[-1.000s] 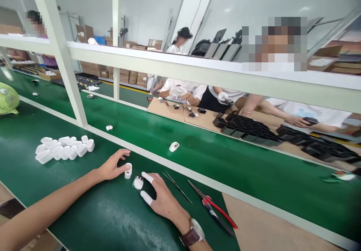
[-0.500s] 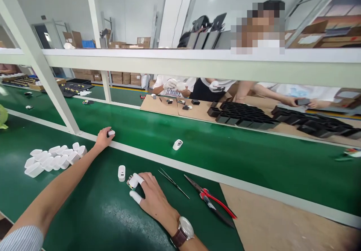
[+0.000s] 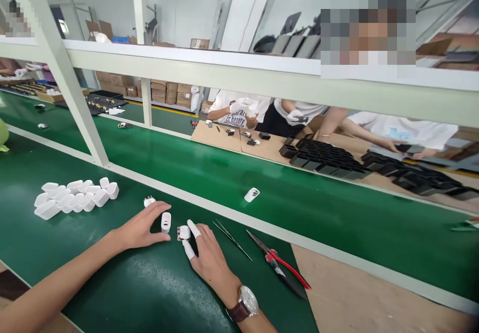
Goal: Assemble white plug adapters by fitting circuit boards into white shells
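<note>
My left hand (image 3: 144, 227) is open over the green bench, thumb and fingers apart. Between its thumb and fingertips stands a small white charger housing (image 3: 166, 222) with port slots; I cannot tell whether the fingers touch it. Just behind those fingers sits a white-topped charger circuit board (image 3: 149, 201), partly covered by the hand. White finger cots cover the thumb and index finger of my right hand (image 3: 209, 258). Those two fingertips pinch the edge of another white-topped charger circuit board (image 3: 183, 233). Tweezers (image 3: 232, 241) and red-handled pliers (image 3: 277, 263) lie right of that hand.
Several white empty cases (image 3: 75, 196) cluster at left. Beyond a pale rail (image 3: 209, 202), another white housing (image 3: 252, 195) lies on the green belt. A shelf post (image 3: 71, 83) rises at left. Across the belt, co-workers handle parts near rows of black cases (image 3: 329, 158).
My left hand has come back from the rail toward me and opened; the white piece it held now appears on the bench behind its fingers. My right thumb has closed in on its circuit board.
</note>
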The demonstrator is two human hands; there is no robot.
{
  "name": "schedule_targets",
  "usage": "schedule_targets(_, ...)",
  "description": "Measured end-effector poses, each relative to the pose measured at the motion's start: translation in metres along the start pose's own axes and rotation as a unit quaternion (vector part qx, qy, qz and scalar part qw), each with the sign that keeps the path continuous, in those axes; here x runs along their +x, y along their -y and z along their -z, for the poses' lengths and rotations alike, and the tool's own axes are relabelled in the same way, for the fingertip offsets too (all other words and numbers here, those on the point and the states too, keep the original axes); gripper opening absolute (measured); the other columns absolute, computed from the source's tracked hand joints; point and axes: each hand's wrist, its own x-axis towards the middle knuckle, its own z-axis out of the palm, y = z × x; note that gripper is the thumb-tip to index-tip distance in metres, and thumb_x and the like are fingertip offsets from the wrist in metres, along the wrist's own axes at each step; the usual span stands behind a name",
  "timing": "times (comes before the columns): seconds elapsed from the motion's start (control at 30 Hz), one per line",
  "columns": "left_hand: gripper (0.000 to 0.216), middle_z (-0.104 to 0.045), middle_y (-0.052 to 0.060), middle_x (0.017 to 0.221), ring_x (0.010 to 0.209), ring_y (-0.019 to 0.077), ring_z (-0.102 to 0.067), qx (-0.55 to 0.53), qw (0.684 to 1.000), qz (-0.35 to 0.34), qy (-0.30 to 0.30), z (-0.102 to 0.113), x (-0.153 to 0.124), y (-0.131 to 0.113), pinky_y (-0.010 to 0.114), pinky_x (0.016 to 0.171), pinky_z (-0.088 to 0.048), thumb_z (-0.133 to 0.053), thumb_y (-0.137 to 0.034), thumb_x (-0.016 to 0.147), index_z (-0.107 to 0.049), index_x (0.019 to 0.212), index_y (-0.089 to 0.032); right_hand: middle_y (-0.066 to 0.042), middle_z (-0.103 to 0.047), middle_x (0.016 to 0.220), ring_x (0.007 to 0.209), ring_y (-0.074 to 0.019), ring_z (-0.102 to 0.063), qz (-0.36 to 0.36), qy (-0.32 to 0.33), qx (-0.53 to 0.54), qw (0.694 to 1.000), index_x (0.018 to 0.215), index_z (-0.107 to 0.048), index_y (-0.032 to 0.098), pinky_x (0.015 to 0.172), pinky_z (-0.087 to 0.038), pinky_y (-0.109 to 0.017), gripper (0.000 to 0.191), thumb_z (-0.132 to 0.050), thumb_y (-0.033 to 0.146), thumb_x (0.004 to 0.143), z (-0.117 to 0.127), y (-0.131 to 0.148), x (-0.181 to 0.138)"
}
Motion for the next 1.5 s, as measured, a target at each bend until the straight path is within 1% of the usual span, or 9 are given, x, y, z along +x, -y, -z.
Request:
schedule_targets(0.07, 0.069, -0.056, 0.013, 0.149, 0.133, 0.0312, -0.06, -0.03, 0.999, 0.016, 0.027, -0.012, 0.005, -0.004, 0.047, 0.111, -0.053, -0.073, -0.039, 0.095, -0.042, 0.155, -0.028, -0.013, -0.065, 0.119, 0.11, -0.0301, -0.063, -0.014, -0.011, 0.018, 1.0, 0.149, -0.045, 0.021, 0.092, -0.062, -0.051, 0.046, -0.053, 0.017, 0.104, -0.001, -0.003, -0.001)
schedule_targets(0.23, 0.079, -0.059, 0.013, 0.146, 0.133, 0.0337, -0.061, -0.103, 0.993, 0.065, 0.003, -0.03, 0.005, 0.003, 0.05, 0.112, -0.053, -0.08, -0.04, 0.088, -0.041, 0.156, -0.029, -0.011, -0.064, 0.117, 0.101, -0.0256, -0.066, -0.067, -0.045, 0.065, 0.995, 0.14, -0.05, 0.024, 0.085, -0.063, -0.046, 0.036, -0.057, 0.024, 0.105, 0.008, 0.002, 0.009)
schedule_targets(0.33, 0.077, -0.06, 0.01, 0.147, 0.134, 0.0316, -0.061, -0.141, 0.988, 0.059, -0.008, -0.032, 0.0, 0.005, 0.051, 0.114, -0.051, -0.076, -0.035, 0.092, -0.036, 0.158, -0.034, -0.012, -0.064, 0.121, 0.108, -0.0272, -0.064, -0.013, -0.053, 0.071, 0.996, 0.138, -0.053, 0.026, 0.09, -0.061, -0.048, 0.036, -0.06, 0.021, 0.103, 0.017, 0.017, 0.028)
schedule_targets(0.53, 0.078, -0.062, 0.008, 0.143, 0.129, 0.0277, -0.063, -0.157, 0.986, -0.004, -0.051, -0.034, -0.01, 0.0, 0.05, 0.111, -0.054, -0.07, -0.024, 0.097, -0.027, 0.16, -0.038, -0.014, -0.064, 0.122, 0.111, -0.0303, -0.062, 0.082, -0.018, 0.021, 0.996, 0.149, -0.045, 0.023, 0.09, -0.06, -0.052, 0.053, -0.061, 0.011, 0.1, 0.019, 0.037, 0.049)
schedule_targets(0.7, 0.082, -0.062, 0.008, 0.142, 0.133, 0.0268, -0.06, -0.143, 0.987, -0.029, -0.07, -0.033, -0.012, -0.001, 0.048, 0.111, -0.055, -0.068, -0.016, 0.097, -0.024, 0.162, -0.037, -0.016, -0.062, 0.126, 0.114, -0.0327, -0.059, 0.105, -0.013, -0.005, 0.994, 0.145, -0.046, 0.021, 0.088, -0.06, -0.052, 0.053, -0.062, 0.006, 0.097, 0.016, 0.036, 0.044)
schedule_targets(0.93, 0.083, -0.061, 0.008, 0.142, 0.135, 0.0269, -0.058, -0.148, 0.987, -0.024, -0.052, -0.032, -0.008, -0.001, 0.05, 0.113, -0.054, -0.067, -0.009, 0.095, -0.025, 0.161, -0.037, -0.016, -0.063, 0.126, 0.113, -0.033, -0.058, 0.096, 0.003, -0.037, 0.995, 0.136, -0.052, 0.02, 0.088, -0.06, -0.052, 0.043, -0.059, 0.004, 0.097, 0.017, 0.035, 0.044)
schedule_targets(1.23, 0.077, -0.061, 0.009, 0.143, 0.133, 0.028, -0.059, -0.138, 0.99, -0.012, -0.037, -0.032, -0.007, 0.0, 0.049, 0.11, -0.055, -0.066, -0.015, 0.097, -0.028, 0.161, -0.036, -0.016, -0.062, 0.126, 0.11, -0.0325, -0.059, 0.091, 0.042, -0.034, 0.994, 0.129, -0.058, 0.02, 0.085, -0.061, -0.051, 0.034, -0.054, 0.006, 0.098, 0.016, 0.029, 0.045)
schedule_targets(1.37, 0.078, -0.064, 0.009, 0.139, 0.134, 0.032, -0.057, -0.131, 0.991, 0.007, -0.033, -0.031, -0.008, 0.0, 0.055, 0.114, -0.05, -0.073, -0.017, 0.093, -0.035, 0.159, -0.034, -0.015, -0.064, 0.128, 0.112, -0.0312, -0.062, 0.078, 0.067, -0.002, 0.995, 0.141, -0.053, 0.022, 0.09, -0.062, -0.05, 0.04, -0.055, 0.012, 0.102, 0.023, 0.029, 0.048)
schedule_targets(1.5, 0.079, -0.06, 0.008, 0.141, 0.122, 0.0272, -0.064, -0.193, 0.98, 0.037, 0.034, -0.028, -0.01, 0.001, 0.049, 0.108, -0.056, -0.076, -0.03, 0.094, -0.034, 0.16, -0.039, -0.014, -0.066, 0.129, 0.113, -0.0301, -0.064, 0.089, 0.069, 0.046, 0.993, 0.143, -0.052, 0.025, 0.091, -0.063, -0.05, 0.04, -0.061, 0.02, 0.104, 0.03, 0.028, 0.05)
